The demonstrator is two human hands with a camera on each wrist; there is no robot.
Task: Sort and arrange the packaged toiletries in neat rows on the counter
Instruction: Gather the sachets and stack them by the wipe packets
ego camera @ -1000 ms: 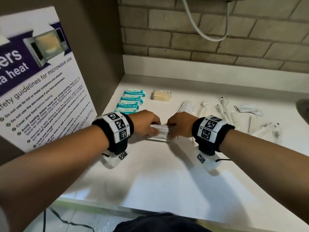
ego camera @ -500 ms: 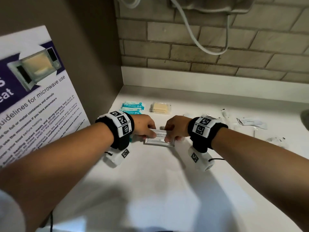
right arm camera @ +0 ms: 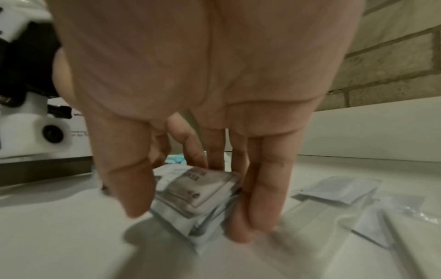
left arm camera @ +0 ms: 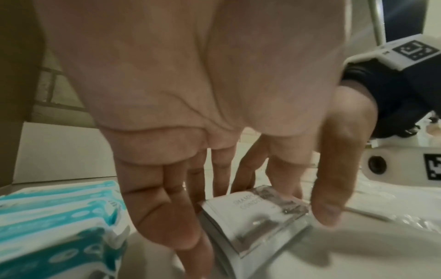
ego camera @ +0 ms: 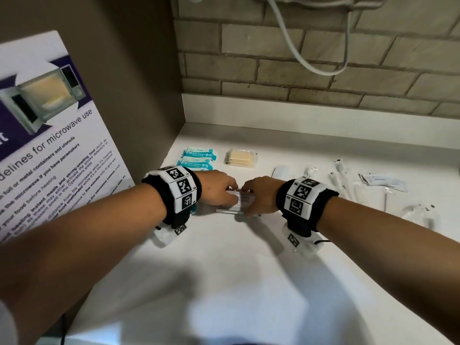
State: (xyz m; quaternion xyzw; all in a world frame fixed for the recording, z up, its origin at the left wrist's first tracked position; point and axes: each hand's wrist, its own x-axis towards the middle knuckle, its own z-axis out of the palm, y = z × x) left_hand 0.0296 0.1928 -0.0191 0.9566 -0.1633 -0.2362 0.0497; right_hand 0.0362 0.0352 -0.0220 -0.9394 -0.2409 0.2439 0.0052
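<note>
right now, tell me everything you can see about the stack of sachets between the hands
The stack of sachets is a small pile of flat, silvery-white foil-like packets with dark print, partly legible as shampoo and conditioner. It lies on the white counter, edges roughly aligned. The left hand and right hand grip it from opposite ends, thumbs at the near edge and fingers at the far edge. Teal packets lie to its left.

Both forearms reach forward, converging; each wrist wears a black band with white tags. Left hand is palm down, fingers pointing down, thumb opposed, pinching the left end of a sachet stack. Right hand mirrors it: fingers down the far side, thumb on the near side, gripping the right end. Fingertips of the two hands nearly touch.
</note>
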